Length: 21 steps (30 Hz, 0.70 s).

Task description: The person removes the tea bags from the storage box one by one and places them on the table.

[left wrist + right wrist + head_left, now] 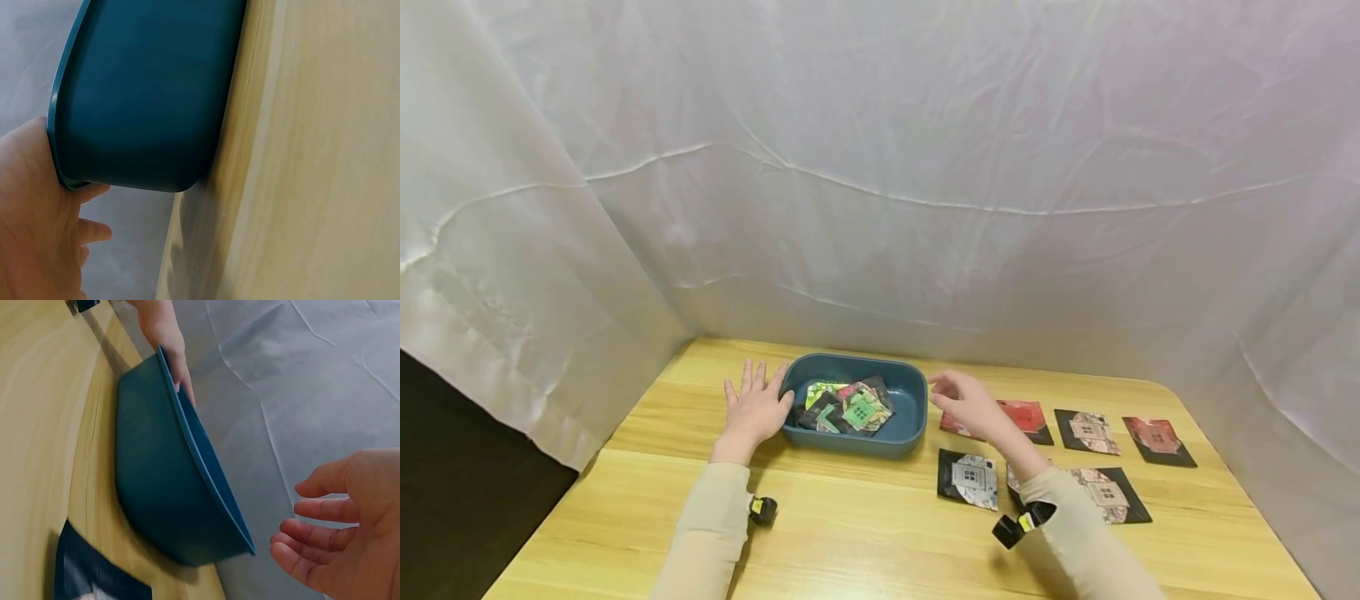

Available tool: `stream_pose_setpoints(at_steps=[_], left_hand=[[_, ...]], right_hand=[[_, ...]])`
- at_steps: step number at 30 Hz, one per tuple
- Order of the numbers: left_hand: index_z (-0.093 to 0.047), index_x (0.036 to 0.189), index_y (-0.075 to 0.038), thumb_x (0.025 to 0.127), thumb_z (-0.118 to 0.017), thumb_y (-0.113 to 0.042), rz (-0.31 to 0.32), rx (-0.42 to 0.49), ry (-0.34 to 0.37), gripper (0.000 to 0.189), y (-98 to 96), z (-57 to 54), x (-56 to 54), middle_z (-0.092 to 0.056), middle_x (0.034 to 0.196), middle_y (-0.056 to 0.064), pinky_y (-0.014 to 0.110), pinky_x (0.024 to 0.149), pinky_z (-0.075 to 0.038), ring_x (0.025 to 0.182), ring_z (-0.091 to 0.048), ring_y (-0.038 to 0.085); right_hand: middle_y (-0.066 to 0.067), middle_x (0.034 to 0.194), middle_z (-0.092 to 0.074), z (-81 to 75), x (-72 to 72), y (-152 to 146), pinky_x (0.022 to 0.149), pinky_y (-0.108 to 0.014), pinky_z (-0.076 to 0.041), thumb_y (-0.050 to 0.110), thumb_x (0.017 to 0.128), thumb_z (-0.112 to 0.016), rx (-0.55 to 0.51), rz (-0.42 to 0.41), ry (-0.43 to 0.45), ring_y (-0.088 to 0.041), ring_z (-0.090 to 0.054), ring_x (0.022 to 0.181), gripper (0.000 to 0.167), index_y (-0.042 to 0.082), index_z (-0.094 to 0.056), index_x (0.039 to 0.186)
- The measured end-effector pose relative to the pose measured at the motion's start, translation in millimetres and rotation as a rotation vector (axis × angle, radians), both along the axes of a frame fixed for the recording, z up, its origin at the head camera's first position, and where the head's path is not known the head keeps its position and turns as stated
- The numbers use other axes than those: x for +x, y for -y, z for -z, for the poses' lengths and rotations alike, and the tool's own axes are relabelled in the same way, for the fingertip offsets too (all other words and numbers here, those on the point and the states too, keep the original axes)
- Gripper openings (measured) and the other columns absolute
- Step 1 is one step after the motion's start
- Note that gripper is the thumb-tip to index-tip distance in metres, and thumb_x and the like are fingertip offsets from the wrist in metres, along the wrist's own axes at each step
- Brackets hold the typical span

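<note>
A dark blue plastic bin (865, 447) stands upright near the back of the table, with several flat sachets (859, 411) in green, red and black piled toward its left side. My left hand (756, 412) touches the bin's left end, fingers spread and thumb at the rim; the left wrist view shows this hand (34, 219) right against the rim. Just off the bin's right end hovers my right hand (966, 402). Its fingers are loosely bent with nothing between them, and the right wrist view shows a gap between this hand (350, 528) and the rim.
Right of the bin lie more sachets in two rough rows: a red and black sachet (1032, 421), a black and white sachet (1086, 431), a red sachet (1159, 440), a black and grey sachet (967, 477). My right forearm partly covers another. A pale curtain (925, 208) hangs behind.
</note>
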<state>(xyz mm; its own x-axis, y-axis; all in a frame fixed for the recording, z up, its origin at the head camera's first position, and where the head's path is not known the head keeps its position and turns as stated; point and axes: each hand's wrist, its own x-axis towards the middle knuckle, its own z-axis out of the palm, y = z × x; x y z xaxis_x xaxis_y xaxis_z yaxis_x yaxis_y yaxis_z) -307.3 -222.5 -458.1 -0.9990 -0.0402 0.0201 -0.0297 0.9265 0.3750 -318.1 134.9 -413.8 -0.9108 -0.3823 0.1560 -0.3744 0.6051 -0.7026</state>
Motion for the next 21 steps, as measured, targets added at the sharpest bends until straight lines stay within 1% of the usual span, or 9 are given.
stream_pose_setpoints(at_steps=[2,5,9,11,14,17,21], left_hand=[[-0.021,0.157,-0.021,0.102,-0.037,-0.039,0.002,0.005,0.003,0.06,-0.1,0.2,-0.4,-0.007,0.163,0.023,0.071,0.113,0.012,0.151,0.013,0.04],[-0.02,0.157,-0.021,0.102,-0.037,-0.038,0.002,0.012,0.005,0.06,0.2,0.4,-0.4,-0.006,0.163,0.023,0.071,0.113,0.013,0.151,0.013,0.04],[-0.021,0.157,-0.021,0.103,-0.036,-0.039,-0.001,0.011,0.003,0.059,1.1,0.5,0.2,-0.007,0.163,0.023,0.071,0.113,0.011,0.151,0.012,0.04],[-0.021,0.157,-0.022,0.103,-0.036,-0.04,-0.001,0.011,0.004,0.059,1.4,0.5,0.4,-0.007,0.163,0.022,0.071,0.114,0.01,0.151,0.013,0.04],[-0.021,0.157,-0.022,0.103,-0.036,-0.04,0.001,0.014,0.007,0.06,1.2,0.2,0.9,-0.007,0.163,0.022,0.071,0.114,0.01,0.151,0.014,0.039],[-0.021,0.157,-0.022,0.102,-0.036,-0.04,0.001,0.017,0.008,0.06,0.3,-0.1,1.3,-0.007,0.163,0.022,0.071,0.114,0.01,0.151,0.014,0.039],[-0.021,0.157,-0.022,0.103,-0.036,-0.04,-0.002,0.017,0.007,0.059,-0.2,0.4,0.6,-0.007,0.163,0.022,0.07,0.114,0.01,0.151,0.014,0.038]], right_hand=[[-0.015,0.108,-0.07,-0.5,-1.8,8,0.086,-0.044,-0.054,0.013,0.094,-0.061,-0.003,-0.022,-0.009,-0.027,-0.066,0.098,0.032,0.001,-0.061,0.124],[-0.014,0.11,-0.07,0.7,-6.0,19,0.087,-0.045,-0.054,0.014,0.094,-0.061,-0.003,-0.053,-0.015,-0.028,-0.066,0.102,0.031,0.002,-0.062,0.123],[-0.01,0.106,-0.071,4.3,-12.9,36,0.085,-0.04,-0.055,0.014,0.094,-0.061,-0.011,-0.089,-0.006,-0.025,-0.066,0.1,0.027,0.005,-0.063,0.12],[-0.009,0.103,-0.071,6.2,-16.3,44,0.084,-0.039,-0.055,0.013,0.094,-0.061,-0.014,-0.106,-0.001,-0.024,-0.066,0.098,0.027,0.004,-0.064,0.119],[-0.008,0.1,-0.071,9.8,-21.3,55,0.084,-0.039,-0.054,0.013,0.093,-0.062,0.001,-0.11,0.015,-0.023,-0.066,0.096,0.028,0.003,-0.064,0.119],[-0.007,0.1,-0.071,14.7,-26.3,63,0.086,-0.04,-0.054,0.013,0.094,-0.061,0.018,-0.115,0.058,-0.023,-0.066,0.097,0.029,0.003,-0.064,0.121],[-0.009,0.107,-0.069,19.2,-30.2,73,0.088,-0.043,-0.054,0.015,0.095,-0.06,0.051,-0.128,0.127,-0.026,-0.065,0.102,0.031,0.003,-0.061,0.123]])
